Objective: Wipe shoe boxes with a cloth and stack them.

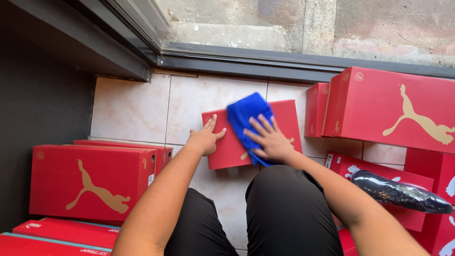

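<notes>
A red shoebox (237, 142) rests on the tiled floor (137, 109). The left hand (204, 137) lies flat and open, steadying its edge; the right hand (270, 140) presses a blue cloth (246, 116) onto the lid, its grip seemingly loose.

— What is sitting where on the pale tiled floor (132, 109)?

— A flat red cardboard shoebox (289, 121) is lying in the middle, a folded blue cloth (246, 116) resting on its lid. Stacked red cardboard boxes (90, 182) are standing to its left, and more red cardboard boxes (393, 109) are piling up to its right, one carrying a black plastic-wrapped shoe (400, 192).
</notes>
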